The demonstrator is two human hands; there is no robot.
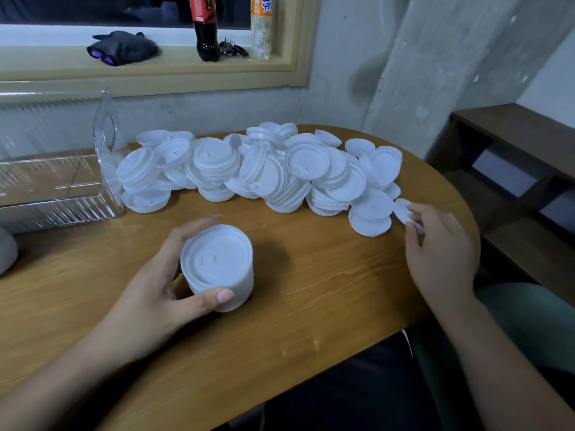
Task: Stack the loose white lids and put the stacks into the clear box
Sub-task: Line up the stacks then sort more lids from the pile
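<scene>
A big heap of loose white lids point(264, 169) lies across the far half of the wooden table point(311, 306). My left hand point(155, 290) wraps around a short stack of lids point(219, 265) standing on the table near the front, thumb at the front, fingers behind. My right hand point(438, 247) is at the heap's right end, its fingertips pinching a single white lid point(403, 209), which is tilted on edge. The clear box point(53, 169) stands at the far left of the table with nothing visible inside it.
A window sill behind holds a dark cloth point(123, 48), a cola bottle point(205, 29), keys point(231, 49) and a clear bottle point(263, 26). A dark wooden shelf point(513, 169) stands right of the table. A grey object point(6, 253) pokes in at the left edge.
</scene>
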